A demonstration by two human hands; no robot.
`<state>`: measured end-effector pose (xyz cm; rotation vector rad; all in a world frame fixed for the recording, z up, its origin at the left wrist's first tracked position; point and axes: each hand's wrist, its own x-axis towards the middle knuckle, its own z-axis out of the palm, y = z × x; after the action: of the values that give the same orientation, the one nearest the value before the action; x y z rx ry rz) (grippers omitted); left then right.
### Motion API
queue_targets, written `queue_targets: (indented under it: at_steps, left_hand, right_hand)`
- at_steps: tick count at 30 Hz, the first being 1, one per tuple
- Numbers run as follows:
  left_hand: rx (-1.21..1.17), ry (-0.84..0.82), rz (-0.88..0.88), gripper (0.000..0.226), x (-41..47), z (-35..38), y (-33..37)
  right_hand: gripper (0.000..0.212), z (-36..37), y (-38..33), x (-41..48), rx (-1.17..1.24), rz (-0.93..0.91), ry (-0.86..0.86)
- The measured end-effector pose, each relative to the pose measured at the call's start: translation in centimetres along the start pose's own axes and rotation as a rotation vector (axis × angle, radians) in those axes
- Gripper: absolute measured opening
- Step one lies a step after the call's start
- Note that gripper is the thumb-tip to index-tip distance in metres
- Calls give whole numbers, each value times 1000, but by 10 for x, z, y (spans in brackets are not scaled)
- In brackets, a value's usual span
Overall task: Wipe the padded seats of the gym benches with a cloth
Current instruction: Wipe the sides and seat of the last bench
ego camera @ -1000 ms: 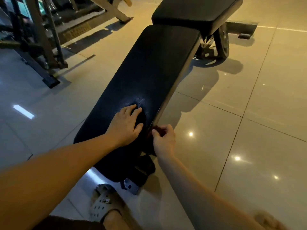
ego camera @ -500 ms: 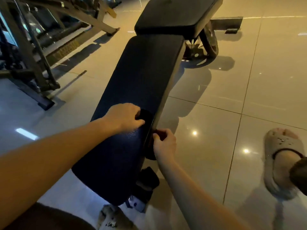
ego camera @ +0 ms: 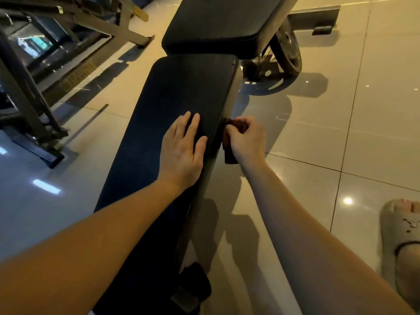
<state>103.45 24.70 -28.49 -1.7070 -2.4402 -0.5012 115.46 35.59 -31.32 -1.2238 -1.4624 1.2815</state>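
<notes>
Pinching the cloth (ego camera: pixel 229 156) tight in my right hand (ego camera: pixel 247 142), I hold it at the right edge of the long pad (ego camera: pixel 181 87). My left hand (ego camera: pixel 181 151) was curled; now it lies flat on the pad. Both hands moved up, so I think more pad is wiped.

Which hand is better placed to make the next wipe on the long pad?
Right. The right hand grips the cloth against the right edge of the long pad. The left hand lies flat on top of the pad, fingers straight; I cannot tell whether cloth lies under it.
</notes>
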Motion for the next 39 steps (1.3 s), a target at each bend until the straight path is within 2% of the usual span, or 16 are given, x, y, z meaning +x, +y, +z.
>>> queue_targets:
  at_steps: [3, 7, 10, 13, 16, 20, 23, 28, 34, 39]
  left_hand:
    - [-49, 32, -11, 58, 0, 9, -4]
    - [-42, 26, -21, 59, 2, 10, -9]
    - [-21, 24, -22, 59, 0, 12, -6]
    - [-5, 20, -16, 58, -2, 11, -6]
    - [1, 17, -16, 58, 0, 9, -5]
    - [-4, 33, -24, 58, 2, 11, -5]
    - [-14, 47, -26, 59, 2, 12, -5]
    - [-8, 56, -22, 59, 1, 11, -2]
    - [-19, 61, -11, 59, 3, 14, -7]
    - [-12, 54, -8, 59, 3, 12, -6]
  right_hand:
    - [4, 1, 4, -20, 1, -103, -18]
    - [9, -6, 13, -69, -26, -263, -148]
    - [11, -12, 8, -47, -69, -362, -174]
    - [9, -10, -5, 2, -89, -328, -100]
    - [9, -6, -5, -1, -49, -307, -66]
    - [13, -8, 12, -56, -31, -321, -175]
    - [13, -12, 10, -39, -87, -410, -216]
    - [12, -10, -3, 17, -97, -360, -79]
    - [14, 0, 10, -53, -102, -368, -97]
    - [13, -5, -6, 11, -167, -352, -32]
